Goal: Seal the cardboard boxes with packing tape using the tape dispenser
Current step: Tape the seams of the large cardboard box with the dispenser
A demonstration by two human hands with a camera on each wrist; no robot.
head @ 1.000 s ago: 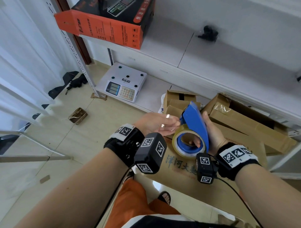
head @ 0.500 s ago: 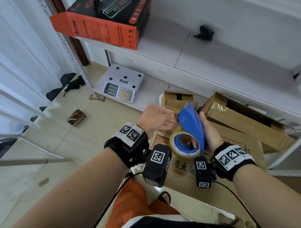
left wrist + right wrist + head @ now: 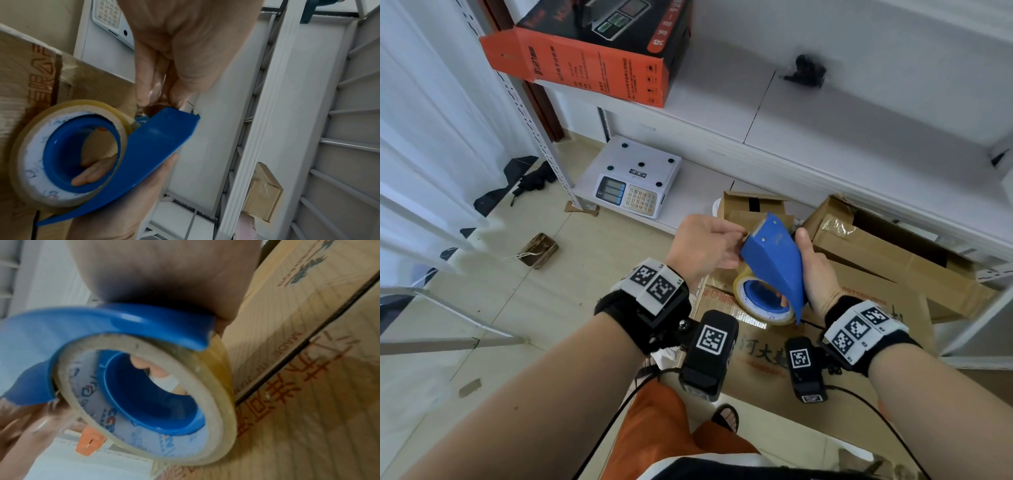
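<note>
My right hand (image 3: pixel 803 253) grips a blue tape dispenser (image 3: pixel 774 263), thumb along its far side and a finger (image 3: pixel 92 170) through the core. A roll of clear tape (image 3: pixel 744 291) sits on the dispenser (image 3: pixel 156 138). My left hand (image 3: pixel 738 241) reaches in from the left, and its thumb and fingers (image 3: pixel 156 95) pinch the tape end at the dispenser's tip. Both hands hover above a large brown cardboard box (image 3: pixel 866 298) with printed characters. In the right wrist view the roll (image 3: pixel 218 386) hangs over the box's (image 3: pixel 308 402) dark centre seam.
A white scale (image 3: pixel 631 185) sits on the low shelf, and an orange carton (image 3: pixel 585 65) on the shelf above. An open cardboard box (image 3: pixel 893 246) lies at the right, a smaller one (image 3: pixel 753 209) behind the hands. A shelf post (image 3: pixel 544 144) and curtain stand left.
My left hand has turned from palm-up to knuckles-up and closed in on the dispenser's tip. The dispenser has tipped so that its blue back faces me more.
</note>
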